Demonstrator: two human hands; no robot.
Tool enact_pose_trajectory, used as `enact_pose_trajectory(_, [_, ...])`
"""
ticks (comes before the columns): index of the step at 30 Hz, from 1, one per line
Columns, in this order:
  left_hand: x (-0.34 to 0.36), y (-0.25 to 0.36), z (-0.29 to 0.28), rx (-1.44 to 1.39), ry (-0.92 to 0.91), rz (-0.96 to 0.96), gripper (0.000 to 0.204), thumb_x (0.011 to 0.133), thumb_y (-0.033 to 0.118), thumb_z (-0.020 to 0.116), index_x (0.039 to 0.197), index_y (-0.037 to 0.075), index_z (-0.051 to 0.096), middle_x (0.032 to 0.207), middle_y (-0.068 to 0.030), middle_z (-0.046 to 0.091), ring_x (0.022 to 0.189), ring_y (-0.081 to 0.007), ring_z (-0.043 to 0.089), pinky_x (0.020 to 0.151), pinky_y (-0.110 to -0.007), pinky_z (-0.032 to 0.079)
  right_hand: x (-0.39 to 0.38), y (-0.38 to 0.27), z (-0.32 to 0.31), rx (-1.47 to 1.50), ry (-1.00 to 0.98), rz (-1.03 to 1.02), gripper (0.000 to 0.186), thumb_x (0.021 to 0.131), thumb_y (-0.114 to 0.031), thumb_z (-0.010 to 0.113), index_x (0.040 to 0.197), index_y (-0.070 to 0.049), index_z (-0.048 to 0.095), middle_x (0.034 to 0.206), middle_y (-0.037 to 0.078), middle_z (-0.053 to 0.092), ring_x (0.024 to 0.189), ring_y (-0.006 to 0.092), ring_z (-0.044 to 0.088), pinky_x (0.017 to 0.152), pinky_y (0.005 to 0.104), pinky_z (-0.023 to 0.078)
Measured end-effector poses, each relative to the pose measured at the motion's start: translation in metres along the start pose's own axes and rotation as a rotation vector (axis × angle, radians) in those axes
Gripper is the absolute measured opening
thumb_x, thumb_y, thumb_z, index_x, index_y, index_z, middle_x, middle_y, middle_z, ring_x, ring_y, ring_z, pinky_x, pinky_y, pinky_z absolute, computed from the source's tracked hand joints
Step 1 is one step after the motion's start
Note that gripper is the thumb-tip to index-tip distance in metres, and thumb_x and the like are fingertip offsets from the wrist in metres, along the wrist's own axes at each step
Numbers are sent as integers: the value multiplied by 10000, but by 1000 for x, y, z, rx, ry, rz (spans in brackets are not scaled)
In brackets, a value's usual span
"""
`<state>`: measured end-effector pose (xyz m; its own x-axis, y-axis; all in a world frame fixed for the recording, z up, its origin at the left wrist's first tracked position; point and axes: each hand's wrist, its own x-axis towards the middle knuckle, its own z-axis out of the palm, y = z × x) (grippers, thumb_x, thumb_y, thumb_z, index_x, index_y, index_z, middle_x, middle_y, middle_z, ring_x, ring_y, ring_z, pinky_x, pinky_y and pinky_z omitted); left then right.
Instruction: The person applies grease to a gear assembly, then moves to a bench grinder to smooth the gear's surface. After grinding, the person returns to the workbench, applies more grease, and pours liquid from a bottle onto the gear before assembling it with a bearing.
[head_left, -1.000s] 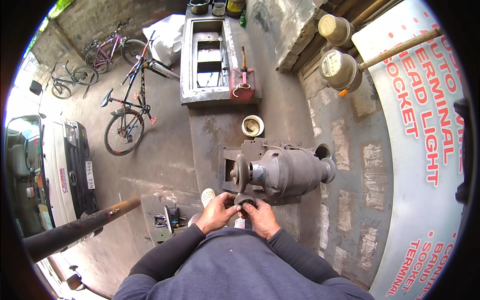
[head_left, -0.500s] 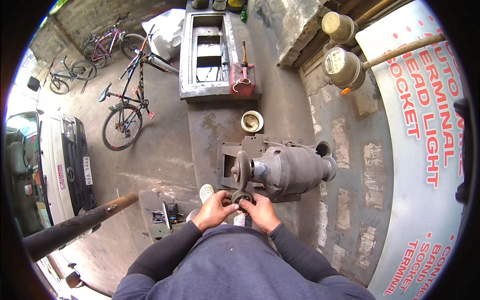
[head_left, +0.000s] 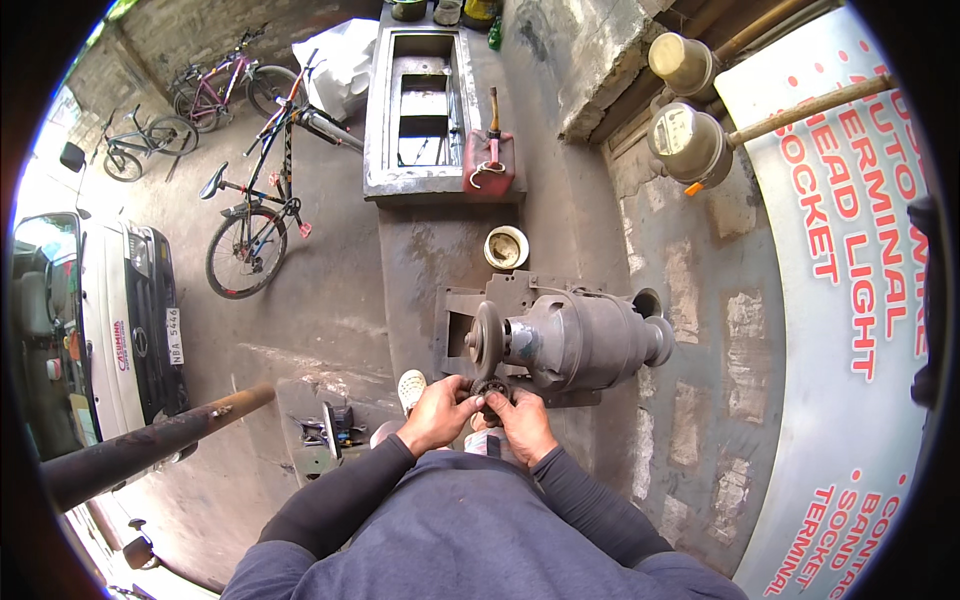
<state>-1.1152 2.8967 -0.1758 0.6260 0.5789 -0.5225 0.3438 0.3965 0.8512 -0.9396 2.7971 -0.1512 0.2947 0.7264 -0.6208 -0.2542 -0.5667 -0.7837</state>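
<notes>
Between my two hands is a small dark metal gear (head_left: 490, 387) with teeth round its edge. My left hand (head_left: 436, 414) grips it from the left, thumb and fingers closed. On the other side my right hand (head_left: 524, 424) pinches it, thumb across its near face. The gear's far edge meets or nearly meets the near rim of a round grinding wheel (head_left: 487, 340); I cannot tell whether they touch. That wheel sits on the shaft of a grey bench grinder motor (head_left: 590, 342). My fingers partly hide the gear's underside.
Beyond the grinder stand a white tub (head_left: 506, 247) and a red jug (head_left: 488, 165) beside a metal frame (head_left: 372, 180). A bicycle (head_left: 250, 235) leans at left, and a dark pole (head_left: 160, 440) juts in. Tools (head_left: 338, 432) lie left of my foot. A lettered sign (head_left: 800, 300) lines the right.
Both hands have moved the gear slightly away from me, up to the wheel's near rim. My fingers have shifted and the gear looks tilted differently. The view has shifted a little.
</notes>
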Motion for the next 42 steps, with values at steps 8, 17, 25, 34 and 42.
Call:
enact_pose_trajectory(8, [-33, 33, -11, -4, -43, 14, 457, 1036, 182, 812, 1359, -92, 638, 1240, -211, 791, 1153, -251, 776, 1020, -382, 609, -12, -23, -7, -392, -78, -398, 497, 1003, -277, 860, 1354, 40, 706, 1175, 82, 786, 1016, 180, 741, 891, 347, 602])
enact_pose_trajectory(17, [-8, 3, 5, -114, -20, -41, 394, 1055, 151, 785, 1323, -98, 639, 1175, -187, 804, 1078, -212, 780, 973, -364, 621, -7, -1, -10, 47, -65, 50, 377, 1061, -295, 808, 1217, 41, 738, 1027, 71, 778, 847, 118, 696, 747, 298, 588])
enact_pose_trajectory(25, [-22, 4, 0, -236, 12, -89, 391, 1051, 88, 769, 1350, -97, 598, 1156, -171, 799, 1073, -200, 773, 968, -368, 620, -12, -45, 5, -297, -96, -15, 395, 1033, -260, 830, 1235, 67, 743, 1004, 79, 791, 860, 130, 706, 767, 311, 591])
enact_pose_trajectory(34, [-110, 18, -6, -84, 134, 350, 387, 1032, -17, 739, 1371, -12, 552, 1241, -165, 779, 1158, -190, 747, 1013, -376, 605, -33, -37, -56, -194, -433, 95, 518, 1071, -86, 690, 1547, 70, 558, 1326, 143, 737, 1157, 189, 743, 1018, 335, 606])
enact_pose_trajectory(42, [-167, 18, -6, -284, 434, 565, 411, 1045, 78, 786, 1376, -36, 569, 1223, -150, 791, 1120, -217, 779, 1014, -360, 619, 63, 93, -153, 415, 129, 311, 423, 1177, -512, 528, 1075, -118, 645, 843, 109, 687, 754, 309, 689, 717, 478, 589])
